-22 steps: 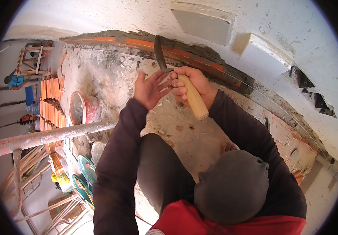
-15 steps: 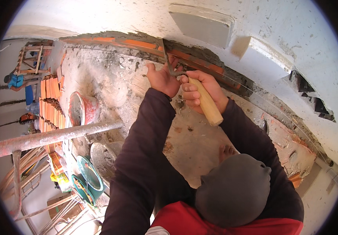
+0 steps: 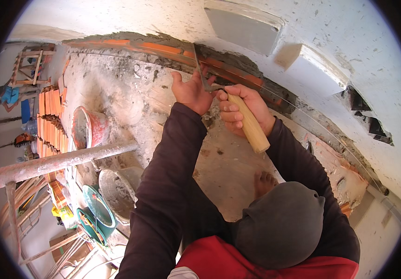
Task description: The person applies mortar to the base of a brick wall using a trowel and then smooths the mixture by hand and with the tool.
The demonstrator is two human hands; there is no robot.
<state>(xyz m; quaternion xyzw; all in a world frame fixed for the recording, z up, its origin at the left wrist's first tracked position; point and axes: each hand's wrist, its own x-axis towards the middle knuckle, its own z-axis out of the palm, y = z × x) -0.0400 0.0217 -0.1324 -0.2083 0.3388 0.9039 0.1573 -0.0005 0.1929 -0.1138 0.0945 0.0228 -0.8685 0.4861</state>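
My right hand (image 3: pixel 244 109) is closed round the pale wooden handle of a trowel (image 3: pixel 248 123). The trowel's thin metal blade is seen nearly edge-on and reaches up to the wall, over a row of orange bricks (image 3: pixel 161 49) set in wet grey mortar (image 3: pixel 230 59). Just left of the blade, my left hand (image 3: pixel 191 95) is open, palm up, with its thumb out. Its fingertips are near the bricks and partly hidden behind the blade. A thin taut string (image 3: pixel 319 120) runs along the brick row.
A slanting metal pole (image 3: pixel 65 162) crosses the left side. Near it are a reddish bucket (image 3: pixel 96 128), a mortar-stained tub (image 3: pixel 116 190), green buckets (image 3: pixel 97 211) and stacked orange bricks (image 3: pixel 49 125). Another person (image 3: pixel 9 95) is far left. A grey box (image 3: pixel 242 28) juts from the wall.
The view has shifted slightly, so the buckets and brick stacks sit farther left. Both hands keep nearly the same pose, and the trowel stays against the wall.
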